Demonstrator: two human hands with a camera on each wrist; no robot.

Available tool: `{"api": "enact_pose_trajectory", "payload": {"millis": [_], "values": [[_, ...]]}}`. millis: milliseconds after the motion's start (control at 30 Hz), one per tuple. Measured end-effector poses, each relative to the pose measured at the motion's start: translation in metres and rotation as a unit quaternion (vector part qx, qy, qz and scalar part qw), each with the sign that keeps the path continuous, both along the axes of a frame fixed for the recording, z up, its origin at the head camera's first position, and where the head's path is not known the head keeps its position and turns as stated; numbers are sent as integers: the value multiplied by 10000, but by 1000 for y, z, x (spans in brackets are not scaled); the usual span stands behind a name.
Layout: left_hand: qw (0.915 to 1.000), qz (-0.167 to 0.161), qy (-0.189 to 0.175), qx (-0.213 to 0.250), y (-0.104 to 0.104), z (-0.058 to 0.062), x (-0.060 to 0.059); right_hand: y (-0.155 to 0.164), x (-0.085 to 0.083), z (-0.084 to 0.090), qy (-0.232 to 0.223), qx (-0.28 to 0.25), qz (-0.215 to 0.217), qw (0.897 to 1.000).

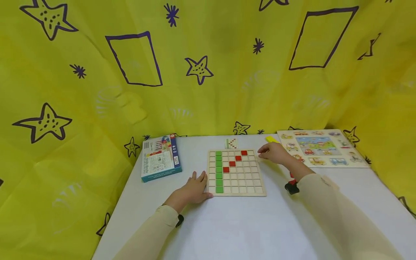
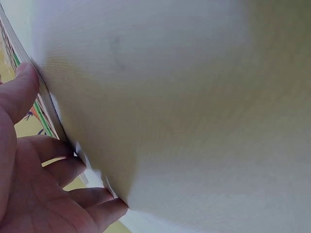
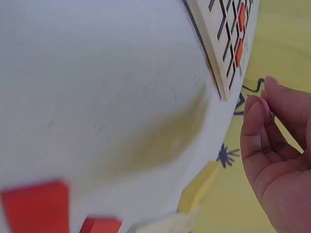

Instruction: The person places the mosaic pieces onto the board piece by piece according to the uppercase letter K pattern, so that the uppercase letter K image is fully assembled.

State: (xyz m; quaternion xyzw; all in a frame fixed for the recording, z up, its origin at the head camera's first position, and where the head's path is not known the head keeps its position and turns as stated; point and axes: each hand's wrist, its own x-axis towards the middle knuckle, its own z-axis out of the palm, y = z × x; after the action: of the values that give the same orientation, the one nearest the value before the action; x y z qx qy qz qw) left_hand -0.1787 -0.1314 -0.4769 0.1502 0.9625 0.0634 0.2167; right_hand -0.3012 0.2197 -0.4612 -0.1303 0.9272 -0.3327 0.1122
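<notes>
The wooden grid board is lying square near the table's far edge. The left hand is resting flat and open against its near-left corner; the right hand, fingers loosely curled and empty, is hovering nearer its far-right corner.

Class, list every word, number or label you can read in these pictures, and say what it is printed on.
None can be read.
Box: printed text and figures, too small and blurred.
Small pattern card: a grid pattern only, no legible writing.
Vehicle puzzle board: pictures only.
Wrist views: no writing shows.
</notes>
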Motion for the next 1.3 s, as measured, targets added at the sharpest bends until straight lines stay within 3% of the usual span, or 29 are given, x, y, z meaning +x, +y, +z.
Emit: {"api": "enact_pose_trajectory", "payload": {"millis": [300, 533, 800, 1033, 1300], "values": [[9999, 36, 50, 122, 1, 3, 3, 50, 35, 12, -10, 38, -101, 9999], [9998, 109, -14, 134, -2, -4, 4, 81, 55, 6, -127, 36, -298, 9995], [9999, -4, 38, 140, -3, -4, -1, 106, 65, -8, -389, 93, -722, 9966], [9999, -46, 59, 154, -5, -6, 0, 107, 69, -15, -475, 306, -554, 9969], [9998, -103, 123, 155, -3, -3, 1, 105, 72, -20, -277, 484, -370, 9978]]}}
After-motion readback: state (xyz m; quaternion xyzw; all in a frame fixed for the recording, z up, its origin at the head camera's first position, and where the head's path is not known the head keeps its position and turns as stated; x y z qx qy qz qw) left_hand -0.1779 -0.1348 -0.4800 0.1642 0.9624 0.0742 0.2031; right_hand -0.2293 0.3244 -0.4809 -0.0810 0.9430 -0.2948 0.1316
